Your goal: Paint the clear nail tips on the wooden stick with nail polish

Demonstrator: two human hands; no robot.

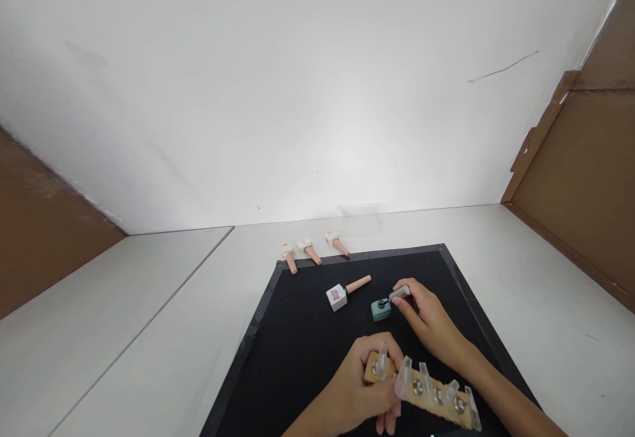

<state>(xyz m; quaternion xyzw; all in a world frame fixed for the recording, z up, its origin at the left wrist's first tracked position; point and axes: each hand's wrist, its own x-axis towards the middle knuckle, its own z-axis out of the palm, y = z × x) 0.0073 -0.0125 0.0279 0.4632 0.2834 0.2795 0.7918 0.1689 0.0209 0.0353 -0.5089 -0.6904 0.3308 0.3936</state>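
Observation:
My left hand [360, 387] grips one end of a wooden strip [421, 391] that carries several clear false nail tips on round studs, held low over the black mat [297, 344]. My right hand [429, 321] pinches a grey brush cap [399, 292] whose tip sits at the mouth of an open teal polish bottle [380, 309] standing on the mat. A white polish bottle with a pink cap [346, 291] lies on its side just left of the teal one.
Three small bottles with pink caps [311, 252] lie in a row on the white table [149, 331] beyond the mat's far edge. Brown cardboard panels [585, 179] stand at the right and left, and a white wall rises behind.

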